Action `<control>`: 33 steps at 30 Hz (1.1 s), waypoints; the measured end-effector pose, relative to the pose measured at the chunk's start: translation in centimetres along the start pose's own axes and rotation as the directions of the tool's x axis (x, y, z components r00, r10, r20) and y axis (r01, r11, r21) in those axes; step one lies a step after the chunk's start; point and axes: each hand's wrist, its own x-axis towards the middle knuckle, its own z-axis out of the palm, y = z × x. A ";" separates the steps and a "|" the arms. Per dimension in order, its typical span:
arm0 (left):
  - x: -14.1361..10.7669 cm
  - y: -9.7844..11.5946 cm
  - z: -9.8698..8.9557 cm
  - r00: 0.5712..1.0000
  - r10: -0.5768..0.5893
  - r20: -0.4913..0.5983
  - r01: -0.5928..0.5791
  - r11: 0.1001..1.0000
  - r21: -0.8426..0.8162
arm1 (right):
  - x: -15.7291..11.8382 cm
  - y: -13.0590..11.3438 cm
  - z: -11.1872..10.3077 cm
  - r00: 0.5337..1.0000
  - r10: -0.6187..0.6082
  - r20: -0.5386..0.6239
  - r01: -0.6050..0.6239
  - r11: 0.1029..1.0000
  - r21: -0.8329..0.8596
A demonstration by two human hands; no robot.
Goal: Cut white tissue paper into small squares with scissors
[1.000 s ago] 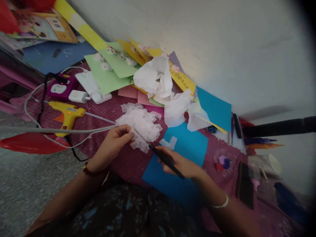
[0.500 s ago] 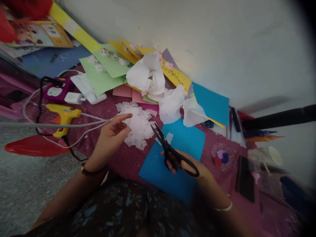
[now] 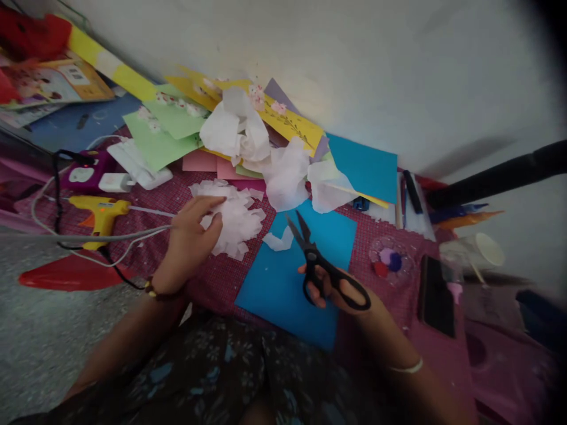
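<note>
My right hand (image 3: 328,289) grips black scissors (image 3: 312,255) by their handles, with the blades parted and pointing away from me over a blue sheet (image 3: 274,283). Beside the blade tips, a small white paper strip (image 3: 280,239) lies on that sheet. My left hand (image 3: 195,233) rests at the left edge of a pile of white paper pieces (image 3: 241,221), thumb and fingers apart, with nothing visible between them. Crumpled white paper (image 3: 287,177) lies just behind the pile and the blue sheet.
A yellow glue gun (image 3: 104,215) with cables lies at the left, near a purple socket block (image 3: 84,171). Green cards (image 3: 162,141) and yellow ones stand along the wall. At the right are a clear dish (image 3: 390,260), a phone (image 3: 437,295) and a white cup (image 3: 485,251).
The view has shifted, so the table's things appear further left. The small white strip now shows beside the scissors' blades, on the blue sheet. The scissors stay in my right hand.
</note>
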 end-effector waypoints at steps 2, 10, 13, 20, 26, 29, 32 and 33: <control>0.2 0.1 0.0 0.987 0.160 0.012 -0.159 0.961 0.228 | -0.8 0.6 -0.7 0.995 -0.006 -0.104 0.015 0.996 0.090; -0.9 4.2 4.9 0.763 0.297 0.574 -0.539 0.783 0.311 | -1.5 1.8 -2.2 0.975 -0.098 -0.200 0.136 0.973 0.186; -0.8 5.1 7.3 0.630 0.306 0.714 -0.666 0.686 0.294 | -1.9 1.9 -2.3 0.975 -0.133 -0.180 0.165 0.970 0.180; 1.0 5.5 9.0 0.557 0.244 0.794 -0.677 0.687 0.263 | -2.4 1.5 -2.0 0.966 -0.173 -0.194 0.182 0.983 0.027; 0.0 5.0 4.2 0.874 -0.033 0.484 0.226 0.911 -0.346 | -2.5 2.0 -1.5 0.974 -0.185 -0.133 0.163 0.973 -0.162; -1.5 4.6 2.3 0.876 -0.176 0.449 0.452 0.624 -0.637 | -2.1 1.8 -0.6 0.986 -0.135 -0.096 0.108 0.965 -0.240; -2.6 4.0 1.3 0.887 -0.217 0.407 0.460 0.486 -0.743 | -1.2 0.9 0.8 0.996 -0.080 -0.038 0.064 0.949 -0.309; -2.9 3.7 1.0 0.897 -0.219 0.385 0.443 0.475 -0.761 | -0.7 0.6 1.4 0.998 -0.054 -0.021 0.044 0.944 -0.326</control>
